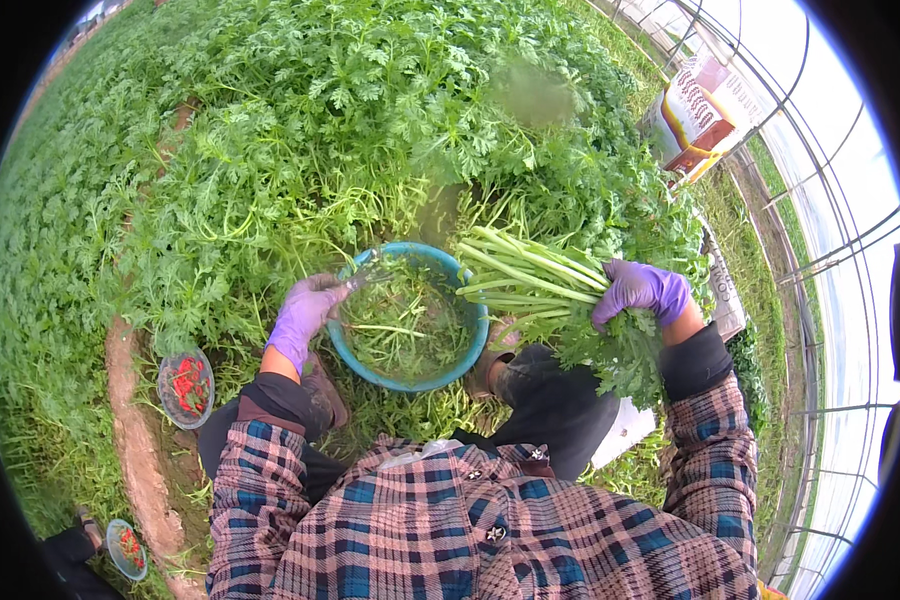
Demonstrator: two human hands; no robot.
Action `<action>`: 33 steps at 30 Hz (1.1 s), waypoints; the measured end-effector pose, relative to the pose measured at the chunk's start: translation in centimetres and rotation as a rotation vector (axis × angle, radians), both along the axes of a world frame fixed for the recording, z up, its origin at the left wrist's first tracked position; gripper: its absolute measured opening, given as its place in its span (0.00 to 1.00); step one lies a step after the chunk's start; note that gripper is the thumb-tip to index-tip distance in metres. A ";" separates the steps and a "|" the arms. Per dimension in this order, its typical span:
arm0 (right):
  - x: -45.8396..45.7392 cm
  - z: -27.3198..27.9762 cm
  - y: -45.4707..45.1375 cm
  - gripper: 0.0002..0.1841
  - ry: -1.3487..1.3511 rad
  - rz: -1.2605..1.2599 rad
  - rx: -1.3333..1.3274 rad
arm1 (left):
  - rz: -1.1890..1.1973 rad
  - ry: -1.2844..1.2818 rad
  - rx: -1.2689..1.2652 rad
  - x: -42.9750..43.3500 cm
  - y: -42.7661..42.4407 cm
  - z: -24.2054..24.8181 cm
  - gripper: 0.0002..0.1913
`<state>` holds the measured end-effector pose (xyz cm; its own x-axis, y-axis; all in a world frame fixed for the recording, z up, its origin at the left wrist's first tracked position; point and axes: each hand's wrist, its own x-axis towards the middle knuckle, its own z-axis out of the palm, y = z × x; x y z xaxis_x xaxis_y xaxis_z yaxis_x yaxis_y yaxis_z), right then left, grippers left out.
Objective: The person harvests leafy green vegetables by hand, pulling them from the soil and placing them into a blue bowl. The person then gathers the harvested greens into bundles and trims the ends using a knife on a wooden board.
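My right hand, in a purple glove, grips a bunch of leafy greens, which look like crown daisy. Its pale stems point left over the right rim of a blue plastic basin. Lobed leaves hang below the hand. My left hand, also gloved in purple, is closed around a small dark tool, partly hidden by the fingers; its exact kind is unclear. The tool reaches over the basin's upper left rim. Green trimmings and a loose pale stem lie inside the basin, which stands between my feet.
Dense growing greens rise ahead and to the left. A clear bowl of small red items sits left, near a bare soil ridge; another bowl is by a person's foot. A printed cardboard box and greenhouse frame are right.
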<state>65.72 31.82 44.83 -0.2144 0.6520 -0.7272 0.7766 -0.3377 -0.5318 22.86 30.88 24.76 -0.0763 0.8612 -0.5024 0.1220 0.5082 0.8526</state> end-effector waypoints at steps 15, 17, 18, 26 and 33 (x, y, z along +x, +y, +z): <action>-2.2 0.6 -3.5 0.12 -0.392 0.585 0.659 | 0.017 -0.326 0.123 0.2 -0.2 0.4 0.17; -2.8 -0.7 -3.7 0.11 -0.464 0.701 0.849 | -0.193 -0.520 0.214 3.6 0.5 4.4 0.13; -2.8 -0.9 -3.7 0.13 -0.512 0.771 0.771 | -0.359 -0.600 0.314 5.7 0.6 6.4 0.10; -4.3 -0.9 -5.5 0.19 -0.663 1.101 1.457 | -0.657 -0.354 -0.051 4.9 0.6 4.7 0.11; -4.1 -0.4 -5.1 0.13 -0.618 1.171 1.456 | -0.389 0.114 0.002 -3.8 -1.5 -1.5 0.16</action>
<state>61.64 26.74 44.45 -0.8811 0.4729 0.0071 0.4124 0.7609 0.5010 19.10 29.42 23.22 0.2003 0.8378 -0.5078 0.3987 0.4037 0.8234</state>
